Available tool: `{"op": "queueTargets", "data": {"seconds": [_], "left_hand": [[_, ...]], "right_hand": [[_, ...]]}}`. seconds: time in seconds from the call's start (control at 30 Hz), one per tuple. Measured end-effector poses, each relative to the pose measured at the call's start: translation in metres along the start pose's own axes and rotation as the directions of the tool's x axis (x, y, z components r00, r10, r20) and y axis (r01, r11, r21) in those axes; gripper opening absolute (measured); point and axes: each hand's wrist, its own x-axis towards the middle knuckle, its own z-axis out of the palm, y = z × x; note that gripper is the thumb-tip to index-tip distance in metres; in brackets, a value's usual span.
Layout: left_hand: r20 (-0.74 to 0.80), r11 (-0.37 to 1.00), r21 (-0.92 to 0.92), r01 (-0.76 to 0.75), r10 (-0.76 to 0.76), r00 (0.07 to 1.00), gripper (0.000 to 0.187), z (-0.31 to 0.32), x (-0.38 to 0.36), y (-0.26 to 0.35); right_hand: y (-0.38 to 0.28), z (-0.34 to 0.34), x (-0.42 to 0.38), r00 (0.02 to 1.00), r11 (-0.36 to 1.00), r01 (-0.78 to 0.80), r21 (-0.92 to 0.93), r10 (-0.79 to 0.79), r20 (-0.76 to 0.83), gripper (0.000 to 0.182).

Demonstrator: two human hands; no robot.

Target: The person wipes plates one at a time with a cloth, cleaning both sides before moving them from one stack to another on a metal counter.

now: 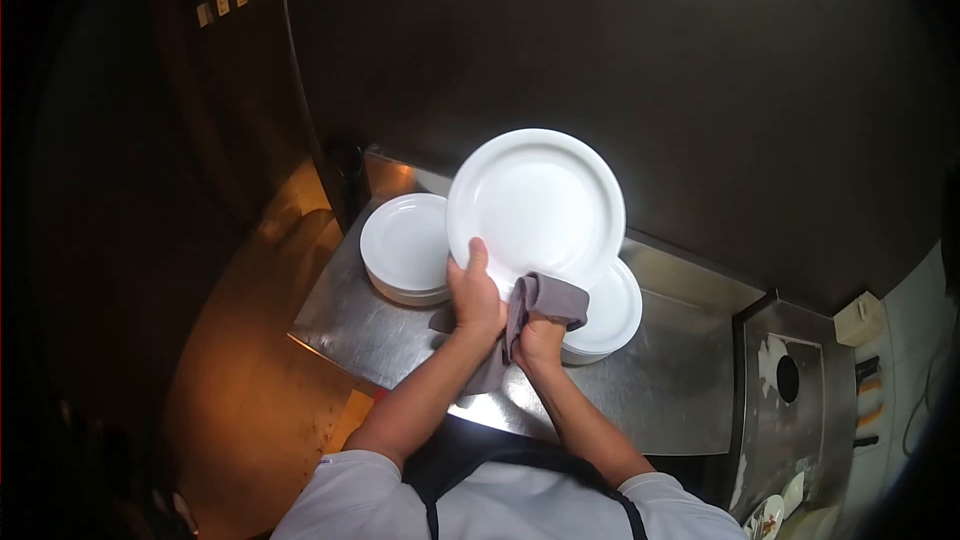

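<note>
Your left hand [476, 296] grips a white plate [540, 195]. Your right hand [541, 342] clutches a grey cloth [553, 298] at the plate's near edge.

Bright middle, dark rim, wide-lens bend

The held plate [540, 202] is brightest, its white face slightly washed out; hard glare sits on the steel counter [670, 380] at its near edge. Warm orange light falls on the floor [240, 410] to the left, while the far wall [720, 70] is dim. Straight edges bow toward the black corners, where detail at the near left is lost in shadow.
</note>
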Motion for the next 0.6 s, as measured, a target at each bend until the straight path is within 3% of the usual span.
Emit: {"op": "queueTargets", "data": {"seconds": [0.03, 0.07, 0.13, 0.17, 0.23, 0.27, 0.43, 0.6], "left_hand": [[-0.034, 0.997, -0.045, 0.068, -0.069, 0.997, 0.044, -0.003, 0.001, 0.011], [-0.089, 0.997, -0.022, 0.074, -0.076, 0.993, 0.044, -0.009, 0.005, 0.022], [-0.193, 0.996, 0.022, 0.089, -0.083, 0.978, 0.044, -0.027, 0.018, 0.046], [-0.192, 0.998, 0.04, 0.05, -0.041, 0.98, 0.043, -0.051, 0.03, 0.051], [-0.188, 0.997, 0.079, -0.007, 0.022, 0.982, 0.043, -0.087, 0.039, 0.069], [-0.26, 0.99, 0.13, -0.045, 0.078, 0.962, 0.041, -0.105, 0.043, 0.073], [-0.396, 0.98, 0.2, 0.002, 0.079, 0.915, 0.042, -0.142, 0.038, 0.09], [-0.454, 0.969, 0.241, -0.053, 0.161, 0.876, 0.04, -0.141, 0.041, 0.08]], "right_hand": [[0.003, -0.01, -0.003, 0.999, 0.999, -0.007, -0.045, 0.009, 0.049, 0.032], [0.003, -0.022, -0.006, 0.988, 0.954, 0.112, -0.277, -0.077, 0.134, 0.033], [-0.014, -0.026, -0.013, 0.92, 0.677, 0.372, -0.635, -0.177, 0.35, 0.033], [-0.026, -0.021, -0.023, 0.988, 0.933, 0.077, -0.351, -0.023, 0.155, 0.034], [-0.035, -0.029, -0.024, 0.996, 0.992, -0.072, -0.106, 0.078, 0.045, 0.035], [-0.04, -0.032, -0.023, 0.99, 0.99, -0.138, 0.028, 0.139, -0.001, 0.036], [-0.052, -0.027, -0.03, 0.99, 0.99, -0.141, 0.026, 0.141, 0.027, 0.039], [-0.048, -0.032, -0.031, 0.985, 0.988, -0.156, 0.018, 0.155, 0.073, 0.043]]}}
